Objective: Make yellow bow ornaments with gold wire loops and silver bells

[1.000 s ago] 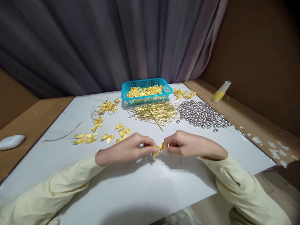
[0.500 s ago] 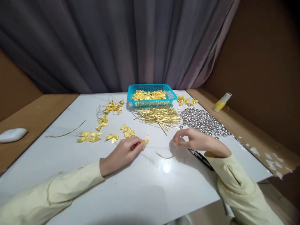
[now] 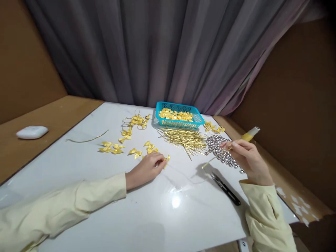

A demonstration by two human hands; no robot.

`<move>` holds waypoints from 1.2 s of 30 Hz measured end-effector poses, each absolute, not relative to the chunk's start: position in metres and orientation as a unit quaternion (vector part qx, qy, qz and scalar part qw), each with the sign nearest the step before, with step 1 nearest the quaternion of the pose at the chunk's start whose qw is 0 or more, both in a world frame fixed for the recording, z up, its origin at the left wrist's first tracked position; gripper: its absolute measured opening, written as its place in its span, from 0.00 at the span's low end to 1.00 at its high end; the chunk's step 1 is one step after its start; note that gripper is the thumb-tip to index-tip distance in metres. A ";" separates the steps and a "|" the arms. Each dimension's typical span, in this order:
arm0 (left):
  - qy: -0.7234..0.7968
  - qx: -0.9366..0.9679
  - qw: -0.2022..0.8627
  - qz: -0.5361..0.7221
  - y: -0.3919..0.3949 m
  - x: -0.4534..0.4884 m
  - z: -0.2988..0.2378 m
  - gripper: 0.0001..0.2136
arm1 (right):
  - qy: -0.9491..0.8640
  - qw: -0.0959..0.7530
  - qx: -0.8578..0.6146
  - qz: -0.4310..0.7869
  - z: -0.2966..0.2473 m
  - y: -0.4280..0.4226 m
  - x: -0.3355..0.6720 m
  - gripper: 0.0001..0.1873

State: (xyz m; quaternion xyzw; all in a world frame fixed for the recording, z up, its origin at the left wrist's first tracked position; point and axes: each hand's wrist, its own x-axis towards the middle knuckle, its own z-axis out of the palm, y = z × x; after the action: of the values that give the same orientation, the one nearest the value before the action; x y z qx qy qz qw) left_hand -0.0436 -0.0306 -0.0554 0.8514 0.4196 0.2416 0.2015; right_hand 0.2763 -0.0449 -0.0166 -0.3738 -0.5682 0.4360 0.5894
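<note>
My left hand [image 3: 147, 167] rests on the white board [image 3: 147, 210], fingers pinched on a small yellow ribbon bow [image 3: 166, 160]. My right hand [image 3: 245, 157] is raised over the pile of silver beads [image 3: 222, 150], its fingers pinching a thin gold wire tie [image 3: 214, 160] that slants down to the left. Both arms wear pale yellow sleeves. Black snips [image 3: 225, 189] lie on the board just below the right hand.
A blue basket [image 3: 178, 119] of yellow bows stands at the back, a heap of gold wire ties [image 3: 186, 138] in front of it. Several loose bows [image 3: 118, 147] lie left. A white case [image 3: 32, 132] sits on the wooden table; a yellow bottle [image 3: 249, 134] lies right.
The hands have parted: the left kept the bow and stayed low, the right lifted away right with a gold wire over the beads. The view swung left and the snips came into sight.
</note>
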 end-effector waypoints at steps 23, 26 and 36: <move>0.243 0.864 0.256 0.358 -0.056 -0.043 -0.059 0.13 | -0.435 0.391 -0.361 0.726 -0.050 -0.029 0.140 0.07; 0.271 0.826 0.357 0.343 -0.055 -0.041 -0.057 0.10 | -0.408 0.387 -0.362 0.744 -0.059 -0.027 0.140 0.07; 0.261 0.626 0.707 0.201 -0.045 -0.040 -0.051 0.17 | -0.486 0.467 -0.384 0.630 -0.037 -0.037 0.162 0.09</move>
State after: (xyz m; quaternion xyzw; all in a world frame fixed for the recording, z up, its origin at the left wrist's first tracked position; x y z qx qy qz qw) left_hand -0.0397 -0.0453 -0.0509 0.6261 0.2610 0.2005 0.7069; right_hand 0.1616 -0.0366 -0.0367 -0.3845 -0.4864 0.6301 0.4675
